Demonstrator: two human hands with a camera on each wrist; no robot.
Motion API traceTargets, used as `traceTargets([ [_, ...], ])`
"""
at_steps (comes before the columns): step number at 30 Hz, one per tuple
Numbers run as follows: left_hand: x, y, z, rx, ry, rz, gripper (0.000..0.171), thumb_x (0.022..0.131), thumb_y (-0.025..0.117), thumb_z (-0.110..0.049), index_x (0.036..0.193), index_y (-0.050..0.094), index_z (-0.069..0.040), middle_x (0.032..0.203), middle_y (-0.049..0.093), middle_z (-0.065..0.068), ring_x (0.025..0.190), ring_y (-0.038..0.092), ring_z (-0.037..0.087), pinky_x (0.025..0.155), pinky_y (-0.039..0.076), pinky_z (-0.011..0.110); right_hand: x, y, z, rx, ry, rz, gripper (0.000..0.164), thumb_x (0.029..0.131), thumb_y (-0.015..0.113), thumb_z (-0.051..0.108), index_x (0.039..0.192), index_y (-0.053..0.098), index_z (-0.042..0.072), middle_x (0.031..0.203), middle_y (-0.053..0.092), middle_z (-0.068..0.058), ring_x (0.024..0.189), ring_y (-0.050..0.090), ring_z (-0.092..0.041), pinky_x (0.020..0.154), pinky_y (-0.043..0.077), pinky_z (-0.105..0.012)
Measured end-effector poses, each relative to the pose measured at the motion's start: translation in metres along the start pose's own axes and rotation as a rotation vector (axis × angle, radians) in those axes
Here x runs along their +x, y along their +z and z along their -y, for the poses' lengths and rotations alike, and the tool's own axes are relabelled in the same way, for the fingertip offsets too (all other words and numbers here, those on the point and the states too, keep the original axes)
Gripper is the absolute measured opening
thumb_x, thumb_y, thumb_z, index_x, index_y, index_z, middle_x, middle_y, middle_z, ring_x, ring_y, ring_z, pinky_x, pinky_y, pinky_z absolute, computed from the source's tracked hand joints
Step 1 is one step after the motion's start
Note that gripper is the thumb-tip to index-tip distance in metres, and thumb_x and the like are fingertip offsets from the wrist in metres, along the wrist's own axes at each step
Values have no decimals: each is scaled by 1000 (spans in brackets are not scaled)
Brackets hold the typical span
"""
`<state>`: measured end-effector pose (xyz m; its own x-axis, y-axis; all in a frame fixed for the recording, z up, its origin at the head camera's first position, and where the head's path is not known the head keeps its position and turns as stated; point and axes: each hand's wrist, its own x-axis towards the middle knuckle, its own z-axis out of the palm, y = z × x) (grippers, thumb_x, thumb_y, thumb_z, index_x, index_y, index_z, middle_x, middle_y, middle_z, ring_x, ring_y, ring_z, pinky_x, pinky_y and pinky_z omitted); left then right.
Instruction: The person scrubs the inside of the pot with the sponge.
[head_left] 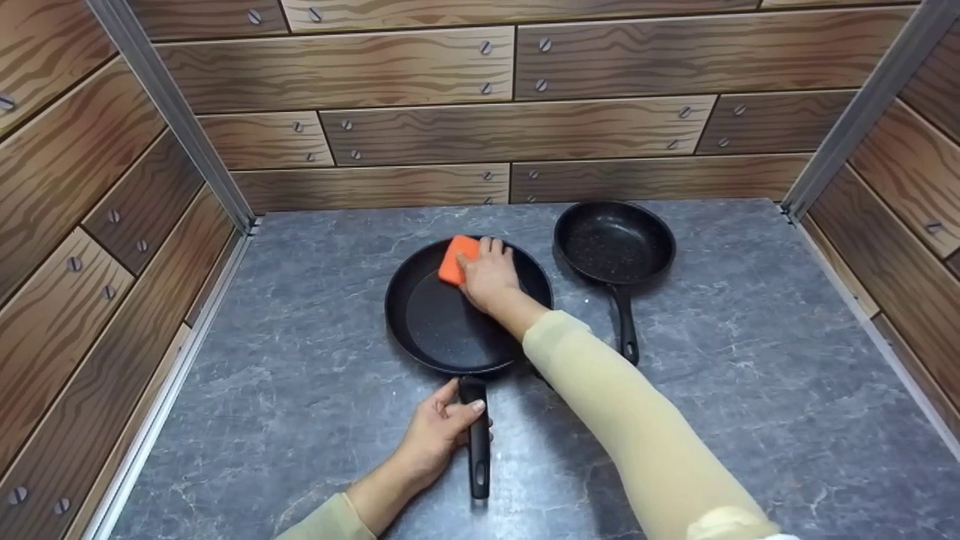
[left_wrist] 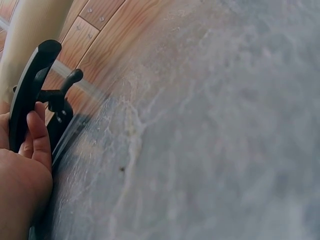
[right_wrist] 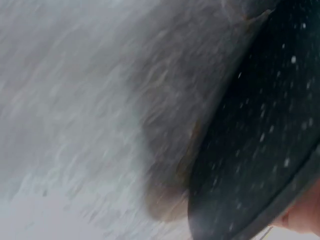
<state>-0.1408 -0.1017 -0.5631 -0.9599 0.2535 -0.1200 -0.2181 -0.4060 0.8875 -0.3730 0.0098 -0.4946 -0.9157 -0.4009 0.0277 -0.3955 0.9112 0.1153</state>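
Note:
A large black frying pan (head_left: 439, 319) lies in the middle of the grey surface, its handle (head_left: 480, 457) pointing toward me. My left hand (head_left: 435, 431) holds that handle near the pan's rim, thumb on top; the left wrist view shows the fingers around the black handle (left_wrist: 24, 100). Inside the pan, at its far side, my right hand (head_left: 491, 276) grips an orange sponge (head_left: 456, 259) and presses it against the pan. In the right wrist view the speckled pan side (right_wrist: 250, 140) fills the right part, with only a bit of the hand (right_wrist: 302, 212) showing; the sponge is hidden there.
A smaller black frying pan (head_left: 615, 244) stands at the back right, close to the large one, its handle (head_left: 626, 330) toward me and partly near my right sleeve (head_left: 622, 405). Wood-patterned walls (head_left: 427, 135) and metal corner posts (head_left: 176, 112) enclose the marbled surface (head_left: 300, 337).

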Motion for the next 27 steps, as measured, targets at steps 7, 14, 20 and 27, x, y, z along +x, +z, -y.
traceTargets([
  [7,0,0,0,-4,-3,2,74,102,68,-4,159,23,13,85,75,10,72,75,18,70,64,31,-6,-4,-16,-44,7,-13,50,108,54,32,156,55,22,146,43,-34,134,41,-51,111,43,-63],
  [14,0,0,1,9,-1,-3,71,102,68,-4,158,28,12,86,74,10,73,74,17,72,65,33,-12,-6,-34,-73,6,-28,46,110,47,24,154,57,18,144,44,-35,132,42,-52,111,42,-64],
  [20,0,0,0,6,-5,2,70,102,67,-3,158,28,12,87,74,8,75,74,17,72,65,32,-16,-9,-50,-81,-30,-30,48,105,53,21,152,59,16,142,46,-33,129,44,-50,110,44,-63],
  [27,0,1,0,5,-9,-6,75,102,67,-3,160,22,13,90,74,9,79,73,16,76,65,34,-22,-14,-67,-118,-87,-16,54,96,68,27,148,62,15,141,47,-33,127,45,-49,106,48,-60],
])
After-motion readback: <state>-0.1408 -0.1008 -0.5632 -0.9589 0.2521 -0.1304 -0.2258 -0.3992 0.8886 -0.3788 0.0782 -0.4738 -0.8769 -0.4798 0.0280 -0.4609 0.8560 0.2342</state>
